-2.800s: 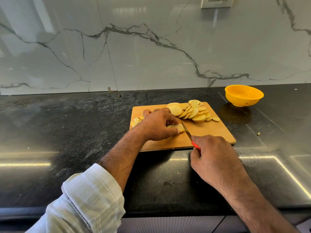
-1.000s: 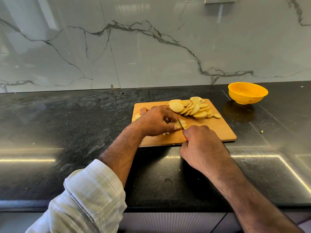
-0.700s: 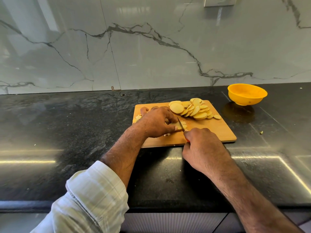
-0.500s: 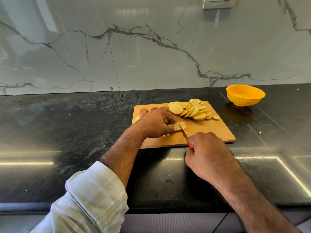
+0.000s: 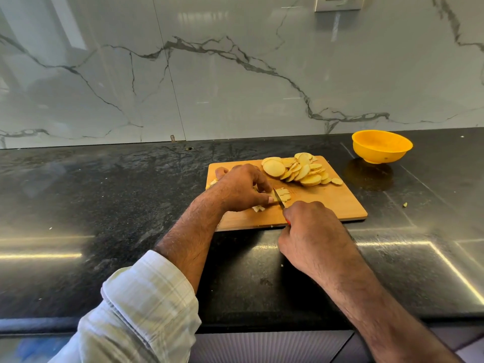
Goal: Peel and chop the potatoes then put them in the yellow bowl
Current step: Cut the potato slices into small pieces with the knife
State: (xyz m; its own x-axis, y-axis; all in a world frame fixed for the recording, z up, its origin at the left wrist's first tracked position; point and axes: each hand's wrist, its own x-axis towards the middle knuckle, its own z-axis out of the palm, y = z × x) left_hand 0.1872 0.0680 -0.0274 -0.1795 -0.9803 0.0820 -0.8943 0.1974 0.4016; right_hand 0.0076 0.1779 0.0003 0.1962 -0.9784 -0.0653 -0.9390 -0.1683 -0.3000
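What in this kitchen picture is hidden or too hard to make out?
Head view only:
- Knife: its handle is buried in the right hand; only the blade and a red sliver show.
- Potato piece being cut: mostly under the left hand.
- Yellow bowl: its bottom inside is hidden by the near rim.
- Wall socket: cut off by the top edge.

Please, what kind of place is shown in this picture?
Most likely a home kitchen. A dark stone countertop runs along a marble-look backsplash with a wall socket, and potato slices lie on a wooden cutting board near a yellow bowl.
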